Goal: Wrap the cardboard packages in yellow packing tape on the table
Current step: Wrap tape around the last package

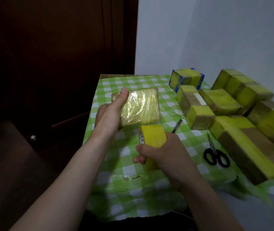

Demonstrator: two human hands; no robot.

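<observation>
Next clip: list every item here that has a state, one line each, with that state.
Flat square cardboard package: glossy yellow tape over its top face, gripped by left hand.
Yellow packing tape roll: held in right hand, near the package's edge.
Black-handled scissors: closed, lying on the green checked tablecloth.
Piled cardboard boxes: partly taped yellow.

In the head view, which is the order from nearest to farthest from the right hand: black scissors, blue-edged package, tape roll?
1. Tape roll: held in the right hand.
2. Black scissors: on the table, to its right.
3. Blue-edged package: at the table's far edge.
</observation>
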